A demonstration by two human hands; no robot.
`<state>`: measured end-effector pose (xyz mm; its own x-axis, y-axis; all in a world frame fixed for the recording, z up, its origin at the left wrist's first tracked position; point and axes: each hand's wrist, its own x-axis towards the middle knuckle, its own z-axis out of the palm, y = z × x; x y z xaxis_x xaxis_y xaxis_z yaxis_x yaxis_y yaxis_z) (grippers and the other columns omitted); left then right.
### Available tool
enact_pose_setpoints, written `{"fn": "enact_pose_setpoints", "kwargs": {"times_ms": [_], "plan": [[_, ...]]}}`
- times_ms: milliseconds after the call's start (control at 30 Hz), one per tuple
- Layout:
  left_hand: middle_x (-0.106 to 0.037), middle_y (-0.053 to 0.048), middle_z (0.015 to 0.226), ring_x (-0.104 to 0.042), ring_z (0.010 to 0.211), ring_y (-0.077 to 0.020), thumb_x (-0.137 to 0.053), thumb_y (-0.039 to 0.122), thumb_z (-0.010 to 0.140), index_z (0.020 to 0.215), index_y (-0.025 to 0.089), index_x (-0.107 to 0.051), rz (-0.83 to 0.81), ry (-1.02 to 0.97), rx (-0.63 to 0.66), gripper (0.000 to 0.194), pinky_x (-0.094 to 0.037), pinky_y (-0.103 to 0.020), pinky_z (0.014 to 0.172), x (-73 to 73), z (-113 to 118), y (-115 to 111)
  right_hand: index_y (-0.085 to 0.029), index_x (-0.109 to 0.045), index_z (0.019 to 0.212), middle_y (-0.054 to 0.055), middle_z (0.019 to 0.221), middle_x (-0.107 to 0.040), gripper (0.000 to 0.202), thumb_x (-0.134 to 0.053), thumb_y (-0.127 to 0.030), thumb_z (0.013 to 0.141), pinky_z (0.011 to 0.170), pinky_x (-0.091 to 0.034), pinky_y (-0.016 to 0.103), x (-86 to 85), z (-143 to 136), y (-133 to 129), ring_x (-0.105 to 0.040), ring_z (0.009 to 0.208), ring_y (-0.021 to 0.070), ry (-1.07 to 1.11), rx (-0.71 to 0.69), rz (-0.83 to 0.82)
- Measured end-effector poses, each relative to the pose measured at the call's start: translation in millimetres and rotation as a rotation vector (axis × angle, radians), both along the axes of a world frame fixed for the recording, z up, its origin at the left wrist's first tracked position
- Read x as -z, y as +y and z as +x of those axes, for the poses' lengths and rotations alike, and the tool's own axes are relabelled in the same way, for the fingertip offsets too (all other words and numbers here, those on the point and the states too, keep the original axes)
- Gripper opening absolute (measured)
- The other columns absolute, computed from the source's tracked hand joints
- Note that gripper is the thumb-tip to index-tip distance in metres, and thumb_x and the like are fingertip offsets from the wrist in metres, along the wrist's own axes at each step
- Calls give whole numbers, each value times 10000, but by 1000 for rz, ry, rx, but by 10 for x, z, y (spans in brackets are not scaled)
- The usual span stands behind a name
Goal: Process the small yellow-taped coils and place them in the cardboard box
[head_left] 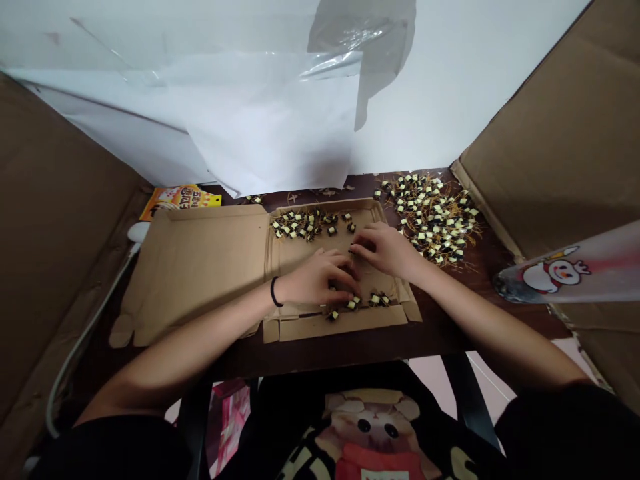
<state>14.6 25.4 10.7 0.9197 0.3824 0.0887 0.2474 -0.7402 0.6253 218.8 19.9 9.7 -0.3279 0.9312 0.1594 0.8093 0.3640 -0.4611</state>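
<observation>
An open cardboard box point(320, 267) lies in front of me, holding small black coils with pale yellow tops and thin copper-coloured wires. One cluster of these coils point(297, 225) sits along its far edge, and a few more coils point(380, 299) are by the near edge. My left hand point(317, 277), a black band on its wrist, is low over the near part of the box, fingers curled down beside the coils there; what they grip is hidden. My right hand point(385, 252) is closed in a pinch over the box's right part, with a small dark bit at the fingertips.
A large heap of coils point(437, 217) covers the table at the back right. The box's lid point(200, 267) lies flat to the left. An orange packet point(180, 198) and a white cable point(93, 327) are farther left. A printed clear cup point(575, 270) leans in from the right. Cardboard walls point(565, 127) flank the table.
</observation>
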Motion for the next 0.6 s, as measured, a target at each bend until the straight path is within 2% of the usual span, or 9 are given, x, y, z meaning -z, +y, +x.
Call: {"fn": "enact_pose_setpoints", "kwargs": {"times_ms": [100, 200, 300, 400, 500, 600], "plan": [[-697, -27, 1012, -580, 977, -187, -676, 338, 816, 849, 249, -749, -82, -51, -45, 120, -368, -339, 878, 0, 25, -7, -168, -638, 754, 66, 800, -630, 214, -566, -331, 872, 697, -379, 307, -5, 0, -7, -557, 804, 202, -104, 45, -5], [-721, -54, 914, -622, 867, -161, -637, 315, 842, 855, 179, -729, -270, -153, -161, 165, -438, -308, 821, 9, 28, -10, -172, -636, 765, 69, 812, -638, 223, -565, -350, 879, 682, -364, 305, -49, 2, -21, -558, 816, 208, -186, 54, -6], [-729, -69, 854, -649, 751, -148, -602, 372, 849, 906, 145, -700, -486, -242, -356, 254, -480, -273, 688, 32, 6, 13, -175, -646, 810, 78, 833, -648, 230, -556, -370, 891, 691, -357, 314, -66, 3, -39, -556, 839, 221, -253, 29, 40], [-727, -61, 807, -675, 730, -153, -622, 439, 817, 909, 143, -666, -677, -368, -438, 313, -508, -271, 669, 55, -17, 60, -175, -650, 841, 85, 837, -657, 205, -573, -361, 882, 684, -356, 321, -42, 8, -42, -556, 835, 229, -291, 2, 86], [-713, -54, 783, -686, 714, -154, -659, 474, 778, 886, 143, -644, -777, -462, -487, 348, -525, -277, 671, 68, -18, 99, -179, -647, 889, 91, 854, -665, 195, -541, -342, 899, 683, -361, 330, -27, 8, -40, -551, 819, 231, -254, -1, 173], [-695, -41, 765, -671, 666, -136, -693, 502, 738, 857, 140, -640, -800, -495, -542, 384, -520, -259, 637, 62, -5, 111, -183, -640, 908, 96, 863, -659, 262, -416, -311, 953, 694, -374, 340, -72, -14, -69, -552, 819, 222, -62, 29, 334]]}}
